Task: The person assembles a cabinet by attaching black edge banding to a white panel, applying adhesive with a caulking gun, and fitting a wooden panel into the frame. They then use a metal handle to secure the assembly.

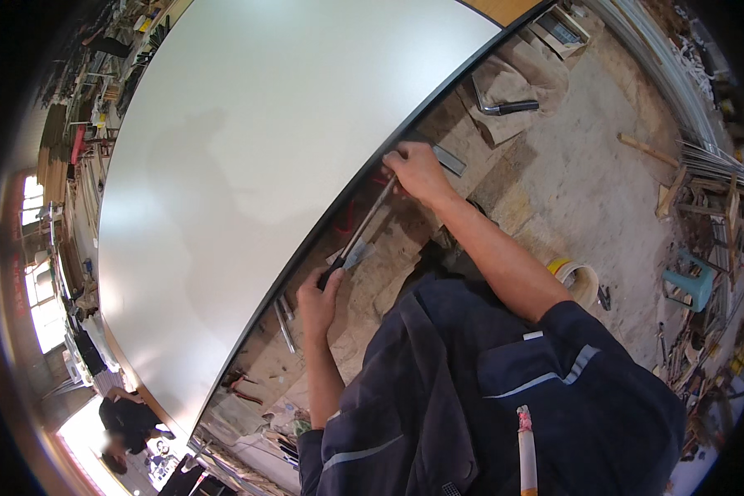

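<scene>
A large white board (248, 165) with a dark rim (302, 252) fills the view ahead of me. My left hand (317, 304) is wrapped round the black handle of a long screwdriver-like tool (360, 230), just below the rim. Its metal shaft slants up and right to my right hand (419, 172). There, bent fingers pinch together against the board's edge, where the shaft tip ends. They hide the tip and anything small between them. Close to that hand, a flat grey metal piece (449, 160) lies beneath the rim.
On the floor at right are a black-handled bent tool (508, 108), a bucket (583, 283), a teal stool (689, 282) and wooden sticks (649, 150). Red-handled pliers (244, 388) and metal rods (284, 329) lie at lower left. A person (126, 423) is beyond the board. A cigarette (527, 455) shows up close.
</scene>
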A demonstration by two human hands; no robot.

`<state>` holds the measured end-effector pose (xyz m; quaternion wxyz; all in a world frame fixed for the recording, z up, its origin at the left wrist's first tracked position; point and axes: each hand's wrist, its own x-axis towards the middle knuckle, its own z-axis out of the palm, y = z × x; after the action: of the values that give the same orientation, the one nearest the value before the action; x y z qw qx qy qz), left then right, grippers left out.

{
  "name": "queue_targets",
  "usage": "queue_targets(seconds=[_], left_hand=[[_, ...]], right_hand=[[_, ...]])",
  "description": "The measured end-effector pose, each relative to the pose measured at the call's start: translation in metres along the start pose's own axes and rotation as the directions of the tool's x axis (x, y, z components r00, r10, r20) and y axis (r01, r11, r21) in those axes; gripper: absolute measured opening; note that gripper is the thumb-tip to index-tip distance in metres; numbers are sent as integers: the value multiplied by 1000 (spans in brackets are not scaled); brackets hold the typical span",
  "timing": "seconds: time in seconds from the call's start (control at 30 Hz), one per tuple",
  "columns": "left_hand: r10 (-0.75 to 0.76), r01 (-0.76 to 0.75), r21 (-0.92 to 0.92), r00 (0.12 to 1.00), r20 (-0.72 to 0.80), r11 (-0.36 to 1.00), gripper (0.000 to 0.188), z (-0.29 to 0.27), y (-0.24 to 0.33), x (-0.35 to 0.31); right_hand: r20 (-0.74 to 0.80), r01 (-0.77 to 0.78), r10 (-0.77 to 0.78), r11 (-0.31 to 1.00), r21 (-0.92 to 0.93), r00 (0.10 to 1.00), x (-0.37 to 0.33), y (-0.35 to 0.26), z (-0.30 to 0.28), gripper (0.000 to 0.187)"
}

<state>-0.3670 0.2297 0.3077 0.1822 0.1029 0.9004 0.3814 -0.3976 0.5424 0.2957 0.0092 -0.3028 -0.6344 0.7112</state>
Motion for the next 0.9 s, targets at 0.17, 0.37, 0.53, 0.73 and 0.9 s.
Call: queue_targets(seconds=[0.17,0.37,0.53,0.73,0.9], left_hand=[[-294,274,-308,956,-18,911,28,-20,9,4],[-353,290,-318,921,-162,903,37,-21,19,5],[-389,46,-680,847,-363,732,24,-16,51,-14],[-396,-305,-812,753,-525,498,35,-8,94,-8],[-122,-553,-626,688,-715,549,37,-13,210,14]], right_hand=[[74,-76,59,967,243,995,-3,5,1,25],[125,-74,26,916,395,992,-15,36,0,41],[184,-94,41,953,288,982,-12,23,-10,45],[275,-225,127,905,362,953,-16,10,-16,48],[372,-199,111,958,206,921,-8,11,-39,29]])
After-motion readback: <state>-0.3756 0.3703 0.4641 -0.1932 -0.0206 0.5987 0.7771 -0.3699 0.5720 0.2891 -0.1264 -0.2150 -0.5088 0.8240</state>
